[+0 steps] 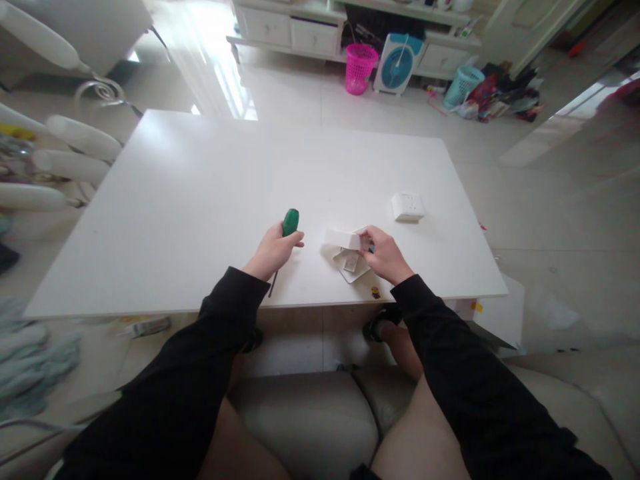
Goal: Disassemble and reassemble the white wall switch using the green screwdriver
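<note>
My left hand (275, 250) is closed around a screwdriver (291, 223); its green handle points away from me and its dark shaft comes out toward the table's near edge. To the right, my right hand (383, 252) grips a white box-like piece (344, 239) by its right end, tilted above the table. Directly beneath it lies a flat white plate (353, 268) with a raised square middle, partly covered by the held piece. Whether the two touch I cannot tell. Farther right stands a white wall socket box (408, 207), away from both hands.
The white table (200, 193) spans the view before me. A small yellow-and-dark sticker or figure (375, 292) lies at its near edge. Beyond the table, a pink basket (360, 69) and a blue-white fan (399, 63) stand on the floor. White chair parts (70, 167) are at left.
</note>
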`<state>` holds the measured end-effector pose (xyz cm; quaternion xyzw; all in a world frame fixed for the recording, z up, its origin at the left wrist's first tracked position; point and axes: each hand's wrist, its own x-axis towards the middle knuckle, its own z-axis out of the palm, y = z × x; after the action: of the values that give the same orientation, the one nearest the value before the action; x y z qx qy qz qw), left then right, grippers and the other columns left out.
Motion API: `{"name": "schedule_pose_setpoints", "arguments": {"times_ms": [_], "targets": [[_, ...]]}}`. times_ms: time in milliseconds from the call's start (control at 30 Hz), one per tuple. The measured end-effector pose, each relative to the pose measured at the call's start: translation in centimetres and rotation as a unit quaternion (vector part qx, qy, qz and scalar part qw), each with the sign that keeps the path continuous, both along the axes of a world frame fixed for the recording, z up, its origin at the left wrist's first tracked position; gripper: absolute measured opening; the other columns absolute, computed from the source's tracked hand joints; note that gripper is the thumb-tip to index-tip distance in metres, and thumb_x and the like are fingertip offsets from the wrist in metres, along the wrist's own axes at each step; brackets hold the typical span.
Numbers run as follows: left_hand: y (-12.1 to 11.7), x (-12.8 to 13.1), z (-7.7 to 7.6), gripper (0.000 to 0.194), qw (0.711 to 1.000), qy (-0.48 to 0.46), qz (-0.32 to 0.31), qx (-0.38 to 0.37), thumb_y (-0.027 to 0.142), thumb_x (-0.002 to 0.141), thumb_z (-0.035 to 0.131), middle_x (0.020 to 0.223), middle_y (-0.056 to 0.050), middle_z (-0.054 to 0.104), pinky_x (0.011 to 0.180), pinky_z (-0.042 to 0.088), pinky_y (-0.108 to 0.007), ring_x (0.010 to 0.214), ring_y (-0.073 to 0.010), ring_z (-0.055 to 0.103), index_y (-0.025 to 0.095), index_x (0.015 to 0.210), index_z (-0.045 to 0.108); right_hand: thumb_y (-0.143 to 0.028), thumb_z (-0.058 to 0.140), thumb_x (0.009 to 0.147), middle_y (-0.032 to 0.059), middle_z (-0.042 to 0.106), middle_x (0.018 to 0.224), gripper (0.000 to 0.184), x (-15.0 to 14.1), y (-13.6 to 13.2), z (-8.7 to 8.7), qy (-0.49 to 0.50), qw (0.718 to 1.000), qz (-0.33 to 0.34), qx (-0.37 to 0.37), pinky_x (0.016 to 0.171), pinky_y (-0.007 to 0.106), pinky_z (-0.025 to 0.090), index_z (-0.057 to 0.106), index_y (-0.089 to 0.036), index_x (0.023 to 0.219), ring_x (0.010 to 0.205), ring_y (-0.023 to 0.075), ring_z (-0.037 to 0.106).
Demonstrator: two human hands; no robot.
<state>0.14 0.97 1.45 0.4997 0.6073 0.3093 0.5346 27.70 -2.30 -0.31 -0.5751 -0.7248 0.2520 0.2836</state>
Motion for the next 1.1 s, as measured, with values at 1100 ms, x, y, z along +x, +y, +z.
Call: {"name": "schedule_pose_setpoints", "arguments": {"times_ms": [1100], "targets": [[-0.2,0.5,0.6,0.017,0.993,0.099,-0.038,0.051,0.025,0.075,0.079,0.082,-0.004,0.071,0.074,0.048,-0.032,0.077,-0.0173,0.063,0.015,0.082,0.067,-0.051,0.065,0.081,0.0039,0.067,0.092,0.038,-6.1,-1.3,-2.5,0.309,0.915,-0.119,-0.231,0.048,0.025,0.057,0.059,-0.021,0.105,0.077,0.019,0.066]]}}
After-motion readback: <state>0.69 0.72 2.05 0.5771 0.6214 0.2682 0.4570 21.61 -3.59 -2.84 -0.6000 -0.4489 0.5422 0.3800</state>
